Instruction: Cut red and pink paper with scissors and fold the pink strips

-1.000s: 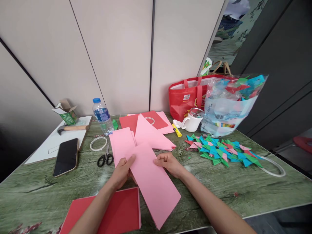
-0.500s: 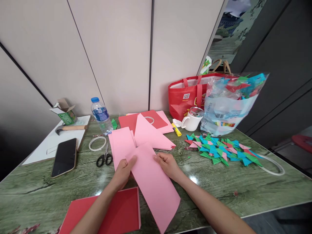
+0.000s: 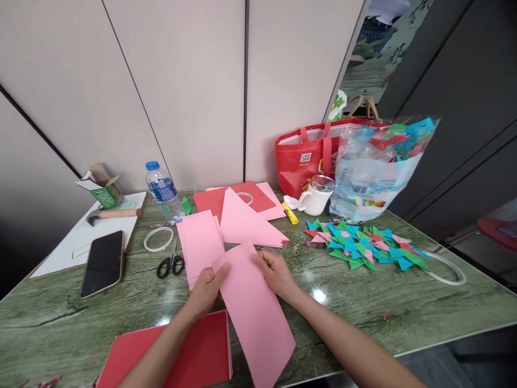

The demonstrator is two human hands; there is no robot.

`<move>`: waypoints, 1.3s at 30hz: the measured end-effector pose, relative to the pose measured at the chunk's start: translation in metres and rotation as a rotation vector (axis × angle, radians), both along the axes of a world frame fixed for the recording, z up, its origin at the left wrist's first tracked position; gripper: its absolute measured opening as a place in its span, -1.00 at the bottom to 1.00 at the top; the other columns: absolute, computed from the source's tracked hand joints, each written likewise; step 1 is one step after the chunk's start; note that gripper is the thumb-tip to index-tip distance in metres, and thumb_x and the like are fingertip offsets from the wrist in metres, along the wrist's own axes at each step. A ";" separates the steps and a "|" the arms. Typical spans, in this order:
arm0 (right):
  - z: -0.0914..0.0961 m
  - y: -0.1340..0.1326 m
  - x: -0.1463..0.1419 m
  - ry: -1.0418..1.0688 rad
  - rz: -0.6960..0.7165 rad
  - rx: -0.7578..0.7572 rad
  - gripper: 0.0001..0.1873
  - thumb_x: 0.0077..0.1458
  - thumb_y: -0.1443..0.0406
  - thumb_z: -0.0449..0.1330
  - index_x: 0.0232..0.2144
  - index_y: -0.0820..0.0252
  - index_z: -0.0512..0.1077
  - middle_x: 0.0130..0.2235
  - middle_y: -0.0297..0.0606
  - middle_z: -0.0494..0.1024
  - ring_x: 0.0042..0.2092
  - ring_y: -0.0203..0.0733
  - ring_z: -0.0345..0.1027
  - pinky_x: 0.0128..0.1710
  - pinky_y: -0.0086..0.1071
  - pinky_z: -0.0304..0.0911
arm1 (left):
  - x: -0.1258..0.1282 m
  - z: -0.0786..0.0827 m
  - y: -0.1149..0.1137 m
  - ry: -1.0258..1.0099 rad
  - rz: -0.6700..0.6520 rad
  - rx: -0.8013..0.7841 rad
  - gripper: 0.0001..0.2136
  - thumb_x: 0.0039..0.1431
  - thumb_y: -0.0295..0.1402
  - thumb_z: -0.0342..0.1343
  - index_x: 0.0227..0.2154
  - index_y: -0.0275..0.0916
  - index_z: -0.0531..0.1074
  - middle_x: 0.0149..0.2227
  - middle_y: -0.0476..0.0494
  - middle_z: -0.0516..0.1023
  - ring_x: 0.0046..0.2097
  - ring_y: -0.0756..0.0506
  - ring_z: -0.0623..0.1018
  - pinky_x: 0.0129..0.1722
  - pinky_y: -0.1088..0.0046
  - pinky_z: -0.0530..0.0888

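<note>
- On my feed: glossy green wood-grain table (image 3: 424,312).
- Pink rectangular paper sheet (image 3: 256,318): over the table, between both hands, near end curved. I judge it light, flexible, easily creased; I'd hold opposite long edges lightly.
- Left bare hand (image 3: 208,288): thumb on top, clamped on its left edge, fingers mostly hidden.
- Right bare hand (image 3: 277,272): thumb and fingers pinching its right edge, near the far end.

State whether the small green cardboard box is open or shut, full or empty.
Open: the small green cardboard box has its top flaps spread outward. Full or empty: cannot tell; its inside is hidden.
</note>
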State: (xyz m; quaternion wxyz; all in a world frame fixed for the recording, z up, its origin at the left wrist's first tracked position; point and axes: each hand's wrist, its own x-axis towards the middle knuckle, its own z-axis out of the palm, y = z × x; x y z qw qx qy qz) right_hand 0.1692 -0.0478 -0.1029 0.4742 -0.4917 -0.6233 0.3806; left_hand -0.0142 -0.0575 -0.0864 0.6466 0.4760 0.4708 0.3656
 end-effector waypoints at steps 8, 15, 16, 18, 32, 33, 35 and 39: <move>0.006 -0.002 0.003 0.016 0.041 0.005 -0.57 0.07 0.06 -0.01 -0.70 0.16 0.07 -0.61 -0.43 0.01 -0.54 -0.36 -0.11 -0.55 -0.42 -0.15 | 0.000 -0.003 0.000 -0.033 -0.006 -0.016 -0.58 -0.05 -0.02 0.10 -0.59 -0.37 0.43 -0.67 -0.12 0.45 -0.55 -0.07 0.42 -0.54 0.45 0.33; 0.007 0.001 0.003 0.114 0.028 -0.083 -0.63 0.03 0.03 0.03 -0.59 0.18 0.23 -0.58 -0.41 0.14 -0.53 -0.35 -0.05 -0.56 -0.44 -0.13 | 0.000 -0.003 0.001 -0.097 -0.009 -0.030 -0.61 -0.02 -0.06 0.11 -0.61 -0.37 0.41 -0.64 -0.12 0.46 -0.58 -0.04 0.40 -0.51 0.43 0.34; 0.007 0.002 0.004 0.126 0.026 -0.081 -0.63 0.03 0.03 0.03 -0.60 0.17 0.22 -0.57 -0.41 0.13 -0.53 -0.35 -0.05 -0.56 -0.44 -0.13 | 0.000 -0.003 0.001 -0.095 -0.019 -0.032 -0.61 -0.01 -0.07 0.11 -0.61 -0.37 0.41 -0.63 -0.12 0.47 -0.57 -0.04 0.40 -0.51 0.43 0.34; 0.008 0.001 0.004 0.130 0.018 -0.073 -0.62 0.04 0.04 0.02 -0.62 0.17 0.19 -0.58 -0.42 0.11 -0.53 -0.35 -0.07 -0.56 -0.44 -0.13 | 0.000 -0.003 0.000 -0.084 -0.042 -0.035 -0.62 -0.01 -0.07 0.10 -0.60 -0.36 0.42 -0.61 -0.13 0.48 -0.56 -0.04 0.41 -0.51 0.44 0.34; 0.011 0.000 0.005 0.135 -0.017 -0.034 -0.66 0.02 0.07 0.06 -0.62 0.17 0.20 -0.60 -0.43 0.11 -0.55 -0.36 -0.07 -0.57 -0.44 -0.14 | -0.001 0.002 -0.002 -0.048 -0.094 -0.038 -0.62 -0.01 -0.07 0.10 -0.60 -0.35 0.42 -0.60 -0.12 0.49 -0.54 -0.04 0.41 -0.54 0.49 0.29; 0.011 0.001 0.005 0.135 -0.020 -0.038 -0.66 0.02 0.07 0.07 -0.62 0.16 0.20 -0.60 -0.44 0.11 -0.55 -0.36 -0.07 -0.57 -0.44 -0.14 | 0.000 0.004 -0.003 -0.042 -0.095 -0.050 -0.63 -0.01 -0.07 0.11 -0.60 -0.35 0.42 -0.61 -0.10 0.48 -0.56 -0.03 0.40 -0.56 0.50 0.28; 0.010 0.002 0.005 0.132 -0.035 -0.040 -0.64 0.02 0.07 0.07 -0.64 0.15 0.16 -0.61 -0.45 0.08 -0.55 -0.36 -0.09 -0.57 -0.44 -0.14 | 0.002 0.009 -0.004 -0.040 -0.097 -0.058 -0.64 -0.02 -0.08 0.12 -0.59 -0.34 0.43 -0.62 -0.08 0.48 -0.56 -0.02 0.38 -0.57 0.51 0.26; 0.006 0.001 0.004 0.154 -0.060 -0.019 -0.59 0.03 0.05 0.05 -0.67 0.14 0.08 -0.61 -0.45 0.04 -0.54 -0.36 -0.10 -0.56 -0.44 -0.13 | 0.004 0.013 -0.007 -0.061 -0.120 -0.046 -0.65 -0.03 -0.09 0.13 -0.61 -0.32 0.42 -0.61 -0.07 0.48 -0.55 -0.01 0.38 -0.55 0.51 0.27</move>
